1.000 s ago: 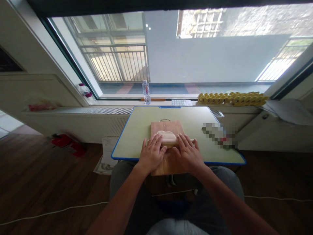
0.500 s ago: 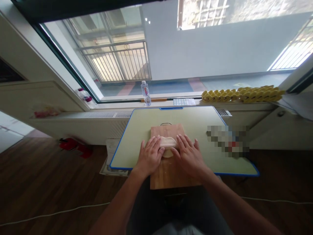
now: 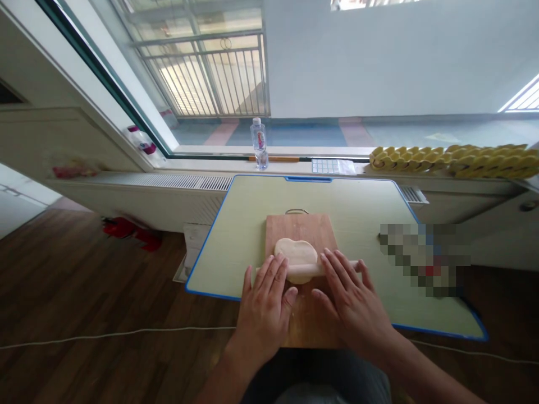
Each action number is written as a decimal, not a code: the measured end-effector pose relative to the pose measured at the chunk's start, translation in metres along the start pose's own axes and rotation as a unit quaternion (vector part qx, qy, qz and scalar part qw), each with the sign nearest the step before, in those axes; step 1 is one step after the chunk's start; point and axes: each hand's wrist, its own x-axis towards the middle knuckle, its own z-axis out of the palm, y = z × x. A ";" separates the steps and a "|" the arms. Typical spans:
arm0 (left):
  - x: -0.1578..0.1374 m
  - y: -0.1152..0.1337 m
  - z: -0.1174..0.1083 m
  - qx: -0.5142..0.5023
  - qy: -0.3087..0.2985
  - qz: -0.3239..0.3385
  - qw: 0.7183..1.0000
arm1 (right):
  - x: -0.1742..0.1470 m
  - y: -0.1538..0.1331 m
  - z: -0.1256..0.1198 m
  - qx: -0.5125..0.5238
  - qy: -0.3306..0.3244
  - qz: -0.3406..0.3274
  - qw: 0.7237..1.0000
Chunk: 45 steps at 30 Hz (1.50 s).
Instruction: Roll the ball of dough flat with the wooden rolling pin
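Observation:
A pale, flattened piece of dough [image 3: 296, 252] lies on a wooden cutting board [image 3: 301, 227] set on a light green table with a blue rim [image 3: 236, 230]. A pale rolling pin [image 3: 306, 271] lies across the near edge of the dough. My left hand [image 3: 265, 308] presses flat on the pin's left part, fingers spread. My right hand [image 3: 356, 308] presses flat on its right part, fingers spread too. The pin's middle shows between my hands and its right tip pokes out past my fingers.
A clear water bottle [image 3: 260, 142] stands on the window sill behind the table. A row of yellow pieces [image 3: 455, 158] lies along the sill at the right. A blurred patch [image 3: 423, 255] covers the table's right side. A white cable [image 3: 105, 335] crosses the wooden floor.
My hands and the rolling pin have come back toward me, from on top of the dough to its near edge, so more of the dough shows. The camera has tilted down.

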 end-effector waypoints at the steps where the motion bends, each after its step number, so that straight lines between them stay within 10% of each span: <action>1: 0.009 -0.003 0.000 -0.001 0.000 -0.008 1.000 | 0.009 0.000 0.001 -0.003 -0.004 0.011 1.000; 8: 0.085 -0.024 0.002 0.000 -0.007 -0.044 0.999 | 0.100 -0.001 0.007 -0.024 -0.064 0.141 0.988; 17: 0.017 -0.002 0.009 -0.005 0.024 -0.026 0.999 | 0.046 -0.001 0.009 -0.037 -0.028 0.089 0.995; 28: 0.101 -0.032 0.002 0.013 0.012 -0.073 0.997 | 0.137 0.001 0.010 -0.007 -0.093 0.144 0.985; 37: 0.025 -0.001 0.009 0.010 0.026 -0.042 0.999 | 0.070 -0.005 0.010 -0.044 -0.047 0.108 0.992; 45: 0.102 -0.038 0.004 0.008 0.001 -0.060 0.998 | 0.139 0.001 0.014 -0.014 -0.074 0.147 0.986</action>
